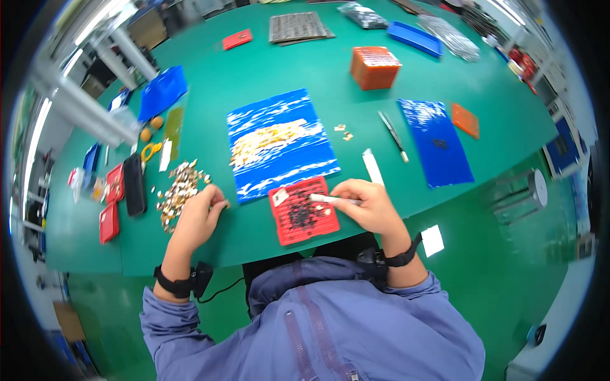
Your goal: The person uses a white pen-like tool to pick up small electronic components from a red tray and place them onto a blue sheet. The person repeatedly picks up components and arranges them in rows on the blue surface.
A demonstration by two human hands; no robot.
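My left hand (pixel 204 213) is closed in a pinch above the table, beside a loose pile of small white and gold-brown pieces (pixel 181 193). Whatever sits at its fingertips is too small to make out. In my right hand (pixel 372 206) is a slim white pen-shaped tool (pixel 324 198), its tip over a red tray (pixel 293 238). Many small black parts (pixel 302 214) and a few pale pieces lie in that tray. Just beyond it, a blue sheet (pixel 286 105) carries a spread of small white and yellow pieces (pixel 270 143).
To the right lie a white strip (pixel 373 167), a dark pen-like tool (pixel 394 136) and another blue sheet (pixel 438 149). An orange box stack (pixel 375 68) stands farther back. At left are yellow-handled scissors (pixel 150 151), a black case (pixel 134 184) and red trays (pixel 109 222).
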